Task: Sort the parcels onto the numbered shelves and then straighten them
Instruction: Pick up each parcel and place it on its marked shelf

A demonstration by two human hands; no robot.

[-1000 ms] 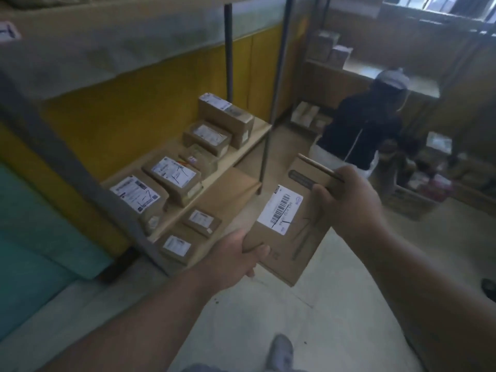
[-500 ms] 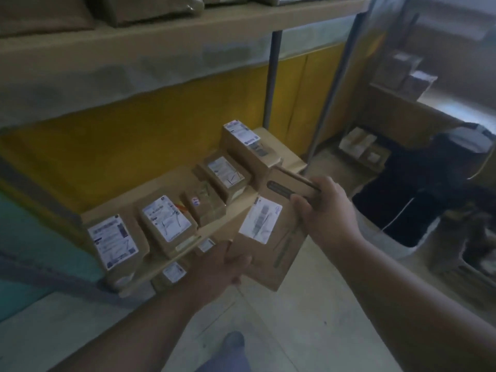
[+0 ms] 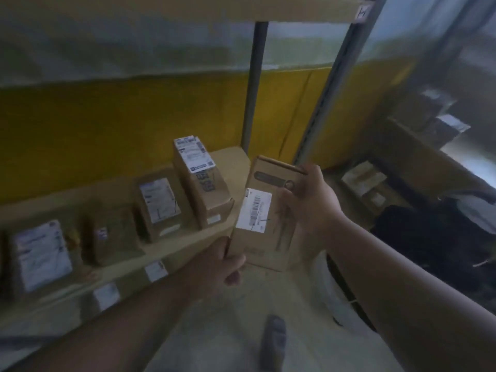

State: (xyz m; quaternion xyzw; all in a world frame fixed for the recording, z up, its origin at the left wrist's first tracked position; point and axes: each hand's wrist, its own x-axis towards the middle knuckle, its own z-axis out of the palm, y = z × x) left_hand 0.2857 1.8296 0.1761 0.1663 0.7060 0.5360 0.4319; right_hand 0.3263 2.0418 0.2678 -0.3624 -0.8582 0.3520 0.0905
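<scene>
Held parcel: a flat brown cardboard parcel [image 3: 264, 218] is being held in the air with both hands, just in front of the right end of the middle shelf, its white barcode label [image 3: 254, 214] facing the camera.
Right hand: the right hand [image 3: 311, 202] is gripping the parcel's upper right edge, the thumb lying across the front face and the fingers curling behind.
Left hand: the left hand [image 3: 220, 260] is gripping the lower left corner, the thumb pressing on the front and the fingers wrapping under the bottom edge.
Middle shelf: a wooden shelf board [image 3: 236, 159] is carrying a row of labelled cardboard boxes; its right end, beside the held parcel, is showing bare wood.
Tall box: the tall box [image 3: 200, 183] nearest the held parcel is lying with its label on top, close to the parcel's left edge; whether they are touching cannot be told.
Other boxes: a labelled box [image 3: 161, 205] is sitting just left of the tall one, then a smaller box [image 3: 110, 234], then a blurred labelled box [image 3: 40, 256] at the far left.
Lower shelf: two small white labels [image 3: 155, 270] are showing on parcels under the middle shelf, mostly hidden.
Frame: two grey metal posts [image 3: 255, 84] are standing behind the shelf, against a yellow wall [image 3: 107, 124].
Floor: a shoe [image 3: 273, 336] is showing on the pale floor.
</scene>
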